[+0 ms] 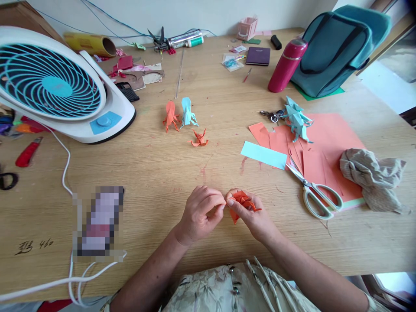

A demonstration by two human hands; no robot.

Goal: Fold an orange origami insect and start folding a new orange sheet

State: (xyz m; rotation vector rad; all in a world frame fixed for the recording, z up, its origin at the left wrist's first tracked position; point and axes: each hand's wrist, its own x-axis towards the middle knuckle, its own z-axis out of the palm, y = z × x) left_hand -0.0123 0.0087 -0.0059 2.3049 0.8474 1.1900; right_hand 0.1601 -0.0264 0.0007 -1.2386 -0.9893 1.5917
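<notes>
My left hand (200, 212) and my right hand (251, 216) meet near the table's front edge around a small folded orange paper figure (243, 201). The right hand cradles the figure with its fingers curled. The left hand pinches one end of it between thumb and fingers. Further back on the wooden table (156, 173) stand a folded orange figure (170, 115), a light blue one (187, 112) and a smaller orange one (199, 138).
White-handled scissors (313, 190) lie on orange paper sheets (325, 147) to the right, with a blue paper strip (263, 154), blue folded figures (297, 119) and a crumpled cloth (372, 177). A white fan (55, 86) stands far left; a red bottle (286, 65) and teal bag (334, 47) far right.
</notes>
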